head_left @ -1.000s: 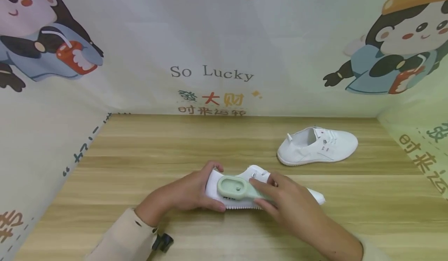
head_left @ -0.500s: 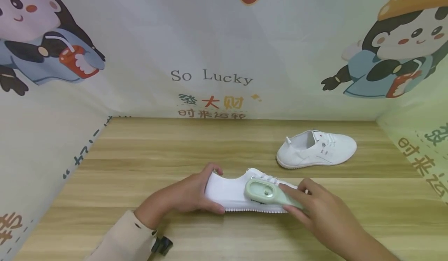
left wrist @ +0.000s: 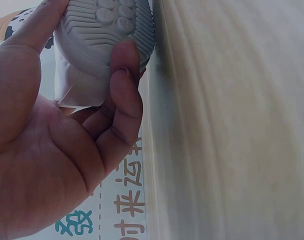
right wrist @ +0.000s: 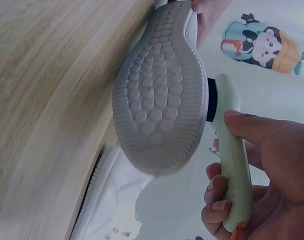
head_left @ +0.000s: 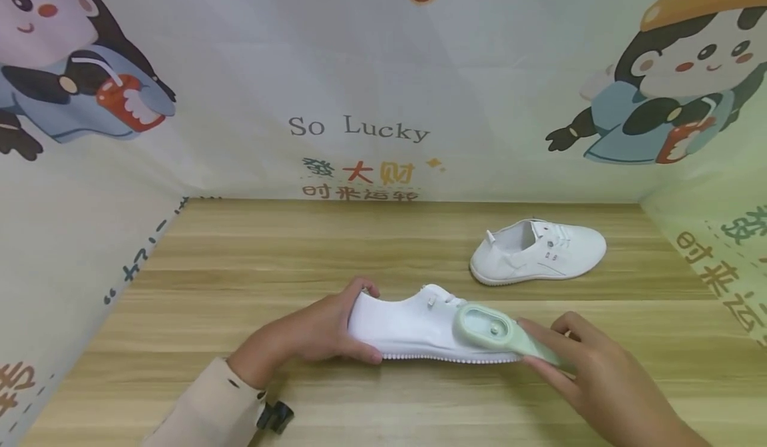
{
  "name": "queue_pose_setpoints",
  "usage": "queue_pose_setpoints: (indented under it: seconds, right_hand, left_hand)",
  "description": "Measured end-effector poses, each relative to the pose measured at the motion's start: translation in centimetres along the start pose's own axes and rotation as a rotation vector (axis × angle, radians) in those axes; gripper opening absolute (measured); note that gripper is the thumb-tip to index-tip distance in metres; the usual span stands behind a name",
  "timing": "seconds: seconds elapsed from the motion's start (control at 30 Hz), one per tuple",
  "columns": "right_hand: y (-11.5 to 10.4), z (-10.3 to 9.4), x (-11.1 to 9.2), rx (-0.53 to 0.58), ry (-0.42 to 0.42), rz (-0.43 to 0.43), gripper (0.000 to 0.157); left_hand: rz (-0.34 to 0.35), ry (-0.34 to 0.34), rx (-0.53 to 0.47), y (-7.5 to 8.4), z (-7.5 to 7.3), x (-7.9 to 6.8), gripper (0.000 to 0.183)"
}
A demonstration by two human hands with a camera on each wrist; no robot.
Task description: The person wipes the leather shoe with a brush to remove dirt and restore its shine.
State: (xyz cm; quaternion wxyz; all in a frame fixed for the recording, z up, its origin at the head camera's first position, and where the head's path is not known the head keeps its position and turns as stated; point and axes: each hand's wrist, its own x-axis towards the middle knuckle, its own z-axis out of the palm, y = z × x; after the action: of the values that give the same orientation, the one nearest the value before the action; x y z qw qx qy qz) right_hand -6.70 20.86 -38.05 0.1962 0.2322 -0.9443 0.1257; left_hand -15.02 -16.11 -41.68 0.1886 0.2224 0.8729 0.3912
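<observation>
with the shoe (head_left: 401, 327) tilted near six o'clock in the head view, left hand (head_left: 328, 328) gripping its nine-o'clock heel, right hand (head_left: 599, 370) pinching the brush (head_left: 506, 336) against its three-o'clock toe end, side-brushing seemed under way, the next stroke likely needing a steady heel.

Looks like you're in a sheeted-off booth (head_left: 78, 234), home or studio I can't tell. Wood-grain tabletop (head_left: 299, 247) below your fingers (head_left: 550, 338), cartoon "So Lucky" sheeting (head_left: 359, 54) beyond and either side of them.

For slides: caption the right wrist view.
Right hand holding a long pale green brush, black bristles against a white stud-soled shoe.
</observation>
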Motion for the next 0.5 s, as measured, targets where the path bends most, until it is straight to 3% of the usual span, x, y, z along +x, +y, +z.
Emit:
queue_pose_setpoints:
  seconds: [0.33,0.5]
  right_hand:
    - [1.2,-1.0,-0.8,0.008,-0.042,0.033,0.052]
    - [0.8,-1.3,-0.7,0.028,-0.028,0.003,0.052]
  left_hand:
    - [0.023,0.004,0.014,-0.2,0.1,0.0,0.088]
    - [0.029,0.0,0.002,-0.2,0.0,0.0,0.086]
